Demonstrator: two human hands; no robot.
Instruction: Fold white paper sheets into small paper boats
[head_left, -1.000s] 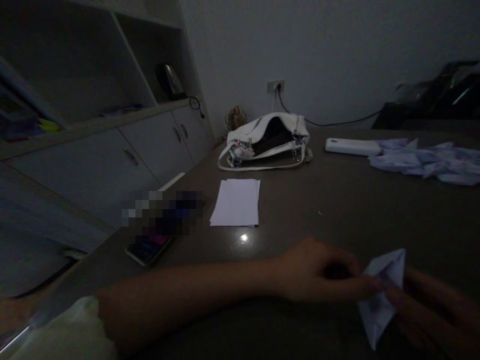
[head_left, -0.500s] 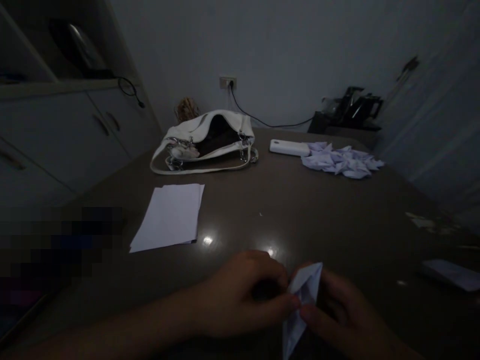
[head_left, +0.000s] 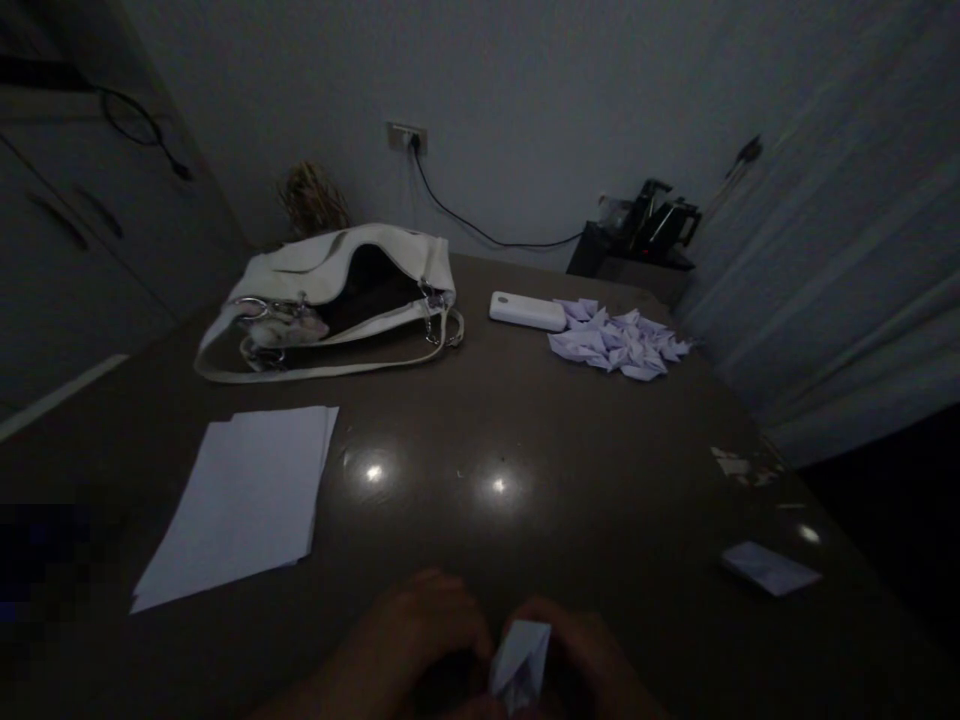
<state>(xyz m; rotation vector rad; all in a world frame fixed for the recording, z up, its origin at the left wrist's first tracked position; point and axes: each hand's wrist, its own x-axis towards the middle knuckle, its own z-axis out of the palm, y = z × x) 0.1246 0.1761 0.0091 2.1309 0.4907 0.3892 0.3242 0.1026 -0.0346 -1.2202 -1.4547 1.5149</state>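
Observation:
A small folded piece of white paper (head_left: 519,660) sits at the bottom edge of the view, pinched between both hands. My left hand (head_left: 420,635) grips its left side and my right hand (head_left: 592,655) grips its right side, both low over the dark brown table (head_left: 525,430). The lower parts of both hands are cut off by the frame. A stack of flat white paper sheets (head_left: 240,500) lies on the table to the left of my hands.
A white handbag (head_left: 330,295) lies open at the far left. A white power bank (head_left: 527,311) and a pile of folded paper pieces (head_left: 615,340) lie at the far side. A small folded paper (head_left: 769,568) rests near the right edge. Curtains (head_left: 840,300) hang on the right.
The view has swung right and down, so the hands and folded paper now sit at the bottom centre. The phone and cabinets at the left have slid out of view.

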